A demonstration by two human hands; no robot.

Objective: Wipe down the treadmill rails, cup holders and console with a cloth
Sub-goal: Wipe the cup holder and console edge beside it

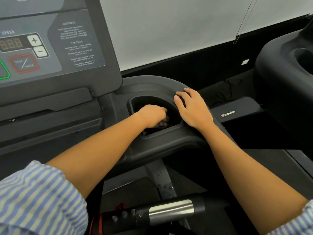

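Black plastic cup holder (167, 130): left hand (152, 116) inside, curled on dark crumpled cloth (162, 123); right hand (193, 109) flat on rim. Bunched cloth likely skips corners.

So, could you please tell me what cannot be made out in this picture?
Head view:
Cloth: only a dark scrap shows beneath the left hand, whose curled fingers hide the rest.
Cup holder floor: dark, and covered by that hand.
Console: cut off by the left and top edges; its warning text is too blurred to read.
Neighbouring machine: cut off by the right edge.
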